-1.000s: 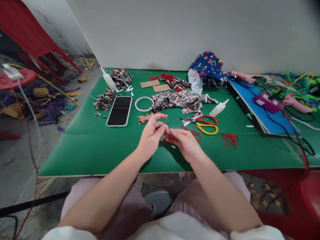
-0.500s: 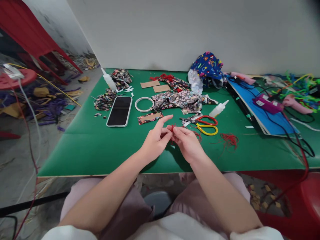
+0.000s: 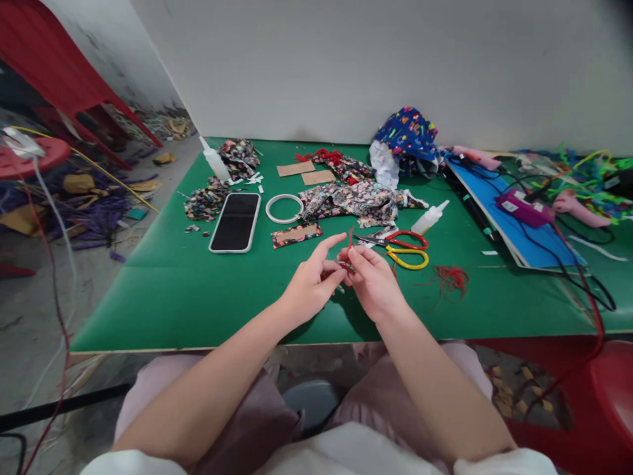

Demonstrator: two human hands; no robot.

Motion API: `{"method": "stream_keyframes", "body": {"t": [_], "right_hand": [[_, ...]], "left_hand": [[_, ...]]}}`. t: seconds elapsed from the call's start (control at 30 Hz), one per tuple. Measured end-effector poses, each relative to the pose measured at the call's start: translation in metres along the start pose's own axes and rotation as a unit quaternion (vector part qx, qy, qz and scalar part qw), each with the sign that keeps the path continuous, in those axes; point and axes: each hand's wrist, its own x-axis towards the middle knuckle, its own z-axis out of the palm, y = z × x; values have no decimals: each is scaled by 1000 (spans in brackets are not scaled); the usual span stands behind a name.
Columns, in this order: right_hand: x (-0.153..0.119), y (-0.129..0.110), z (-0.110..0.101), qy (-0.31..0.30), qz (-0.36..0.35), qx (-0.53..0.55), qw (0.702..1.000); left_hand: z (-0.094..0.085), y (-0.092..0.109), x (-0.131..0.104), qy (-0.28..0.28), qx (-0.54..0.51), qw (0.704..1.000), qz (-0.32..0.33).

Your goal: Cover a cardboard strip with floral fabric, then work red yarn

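Above the near part of the green table (image 3: 198,303), my left hand (image 3: 314,280) and my right hand (image 3: 370,274) meet over a small piece of red string (image 3: 351,239). My left thumb and fingers pinch one side of it, with the index finger stretched out. The right thumb and index finger close on the other side, and a red end stands up above them. A small shiny bit shows between the hands, too small to name. Just beyond lie scissors (image 3: 408,249) with one red and one yellow handle. More red threads (image 3: 452,280) lie loose to the right.
A phone (image 3: 235,223), a white ring (image 3: 285,208) and a floral strip (image 3: 297,234) lie to the left and ahead. Floral cloth (image 3: 353,201) is behind. Glue bottles (image 3: 430,216) stand or lean at both sides. A blue folder (image 3: 514,224) carries purple and pink tools with cables.
My right hand has shifted slightly, and a red string end now sticks up above its thumb. The left hand keeps its pinch close by. Objects on the table stay put.
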Motion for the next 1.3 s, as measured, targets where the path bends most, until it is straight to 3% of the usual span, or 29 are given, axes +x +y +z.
{"method": "stream_keyframes", "body": {"t": [0.53, 1.07, 1.3], "right_hand": [[3, -8, -5, 17, -83, 17, 996], [1, -12, -2, 56, -121, 10, 991], [2, -9, -2, 45, -96, 31, 994]], "left_hand": [[4, 1, -2, -22, -1, 999, -28], [5, -6, -4, -35, 16, 999, -13], [7, -3, -1, -35, 15, 998, -41]]}}
